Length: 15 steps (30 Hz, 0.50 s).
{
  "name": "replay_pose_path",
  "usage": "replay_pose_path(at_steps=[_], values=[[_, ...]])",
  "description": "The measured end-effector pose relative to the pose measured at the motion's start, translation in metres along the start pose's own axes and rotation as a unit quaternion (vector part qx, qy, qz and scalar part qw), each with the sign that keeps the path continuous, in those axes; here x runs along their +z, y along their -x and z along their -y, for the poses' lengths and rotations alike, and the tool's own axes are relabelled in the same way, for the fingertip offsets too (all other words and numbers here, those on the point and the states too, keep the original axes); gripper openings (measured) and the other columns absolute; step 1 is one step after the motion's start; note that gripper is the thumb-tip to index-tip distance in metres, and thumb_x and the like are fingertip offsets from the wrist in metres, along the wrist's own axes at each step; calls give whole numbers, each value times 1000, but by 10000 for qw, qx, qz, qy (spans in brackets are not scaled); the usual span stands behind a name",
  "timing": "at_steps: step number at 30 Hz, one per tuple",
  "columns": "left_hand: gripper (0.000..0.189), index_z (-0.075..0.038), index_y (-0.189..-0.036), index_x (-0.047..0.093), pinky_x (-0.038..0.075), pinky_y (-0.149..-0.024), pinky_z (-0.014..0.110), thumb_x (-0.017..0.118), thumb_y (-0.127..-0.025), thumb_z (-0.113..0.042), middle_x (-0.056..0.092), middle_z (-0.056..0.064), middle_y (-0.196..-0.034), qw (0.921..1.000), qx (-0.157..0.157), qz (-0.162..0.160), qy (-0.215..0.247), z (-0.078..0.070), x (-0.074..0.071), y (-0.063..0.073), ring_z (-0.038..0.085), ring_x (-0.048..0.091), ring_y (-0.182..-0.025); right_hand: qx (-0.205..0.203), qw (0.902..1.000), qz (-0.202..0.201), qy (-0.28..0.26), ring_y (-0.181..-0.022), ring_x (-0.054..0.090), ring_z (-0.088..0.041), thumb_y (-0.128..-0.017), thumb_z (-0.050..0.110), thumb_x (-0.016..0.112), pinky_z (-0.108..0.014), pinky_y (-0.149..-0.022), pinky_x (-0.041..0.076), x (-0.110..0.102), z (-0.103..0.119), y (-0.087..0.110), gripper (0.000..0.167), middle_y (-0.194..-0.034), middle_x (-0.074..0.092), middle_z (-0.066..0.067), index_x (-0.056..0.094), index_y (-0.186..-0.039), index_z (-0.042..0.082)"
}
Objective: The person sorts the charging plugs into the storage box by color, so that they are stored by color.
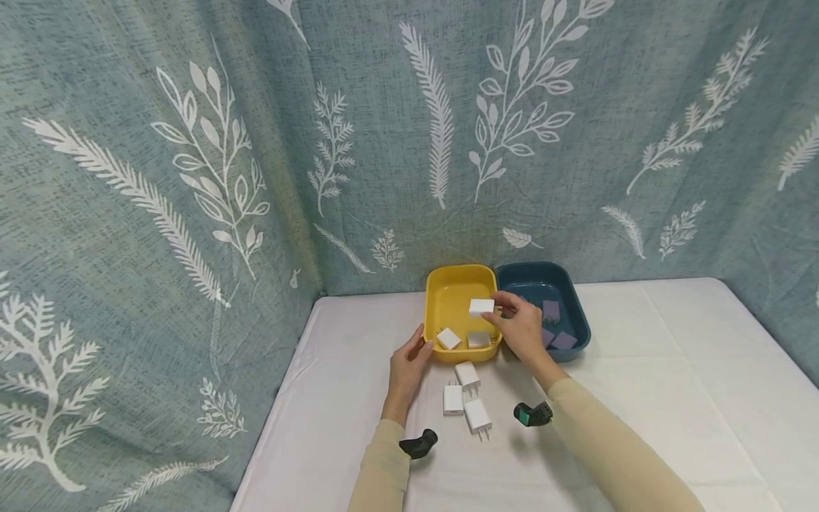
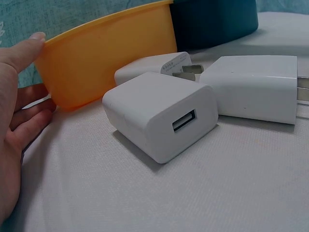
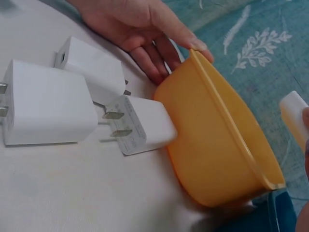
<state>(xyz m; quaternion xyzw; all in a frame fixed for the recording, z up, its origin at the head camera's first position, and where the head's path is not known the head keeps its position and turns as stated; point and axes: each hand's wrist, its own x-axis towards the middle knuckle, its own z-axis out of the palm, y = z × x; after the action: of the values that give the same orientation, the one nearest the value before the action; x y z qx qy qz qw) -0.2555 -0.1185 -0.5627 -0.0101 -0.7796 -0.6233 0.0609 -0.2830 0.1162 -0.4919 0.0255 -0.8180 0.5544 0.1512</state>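
In the head view my right hand (image 1: 521,328) pinches a white USB wall charger (image 1: 481,307) between thumb and fingers above the yellow bin (image 1: 441,284). That charger (image 3: 293,116) shows partly at the right edge of the right wrist view. My left hand (image 1: 407,366) touches the bin's near left corner from outside, thumb at the rim and fingers against the wall. Inside the yellow bin lie a white charger (image 1: 448,338) and a greyish one (image 1: 478,340). Three white chargers, among them one with its USB port facing the left wrist camera (image 2: 159,111), lie on the table before the bin.
A dark blue bin (image 1: 581,313) stands against the yellow bin's right side, with several purple chargers (image 1: 551,311) in it. White cloth covers the table (image 1: 665,370). A leaf-patterned curtain (image 1: 384,142) hangs behind and at the left.
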Motion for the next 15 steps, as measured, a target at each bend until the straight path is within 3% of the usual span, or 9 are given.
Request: replay_pose_path(at_steps=[15], values=[[51, -29, -143, 49, 43, -112, 34, 63, -94, -38, 50, -11, -146, 9999, -81, 37, 52, 0, 1, -2, 13, 50, -134, 206, 9991, -166, -346, -122, 60, -30, -82, 11, 78, -36, -103, 52, -2, -7, -5, 49, -128, 64, -17, 61, -127, 2]])
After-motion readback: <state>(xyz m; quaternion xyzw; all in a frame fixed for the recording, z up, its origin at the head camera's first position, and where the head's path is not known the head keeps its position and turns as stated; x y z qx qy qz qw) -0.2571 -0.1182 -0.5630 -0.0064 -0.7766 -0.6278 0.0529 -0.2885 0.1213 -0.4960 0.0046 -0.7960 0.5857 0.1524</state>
